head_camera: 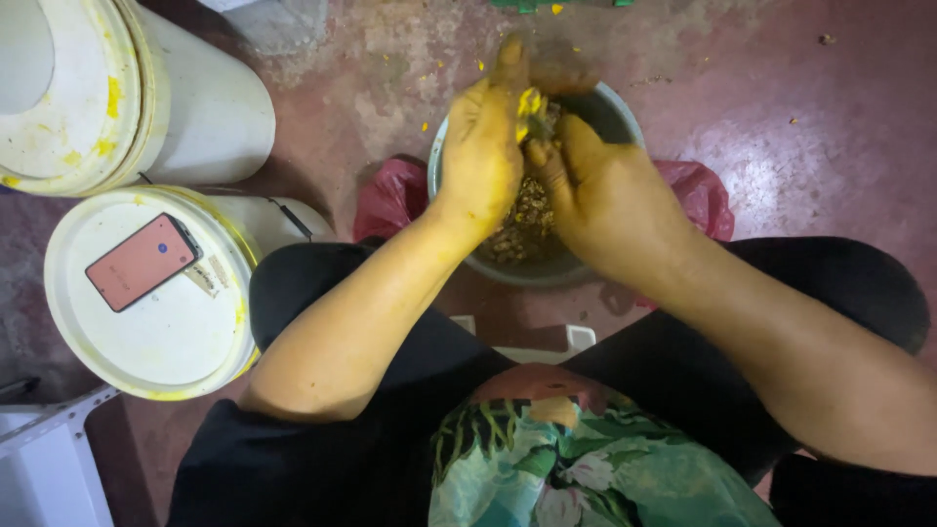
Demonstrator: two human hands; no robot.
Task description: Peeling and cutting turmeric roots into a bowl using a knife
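A grey round bowl (613, 105) sits on the floor between my knees, filled with brownish seeds or husks (525, 217). Both hands hover over it, stained yellow. My left hand (485, 146) and my right hand (597, 185) meet above the bowl and pinch a small yellow piece of fruit flesh (530, 103) between their fingertips. How much of the piece each hand grips is partly hidden by the fingers.
Two white lidded buckets stand at the left, one (146, 322) with a coral-backed phone (143, 261) on its lid, the other (117, 88) smeared yellow. A red plastic bag (390, 195) lies under the bowl. Reddish floor with yellow crumbs spreads right.
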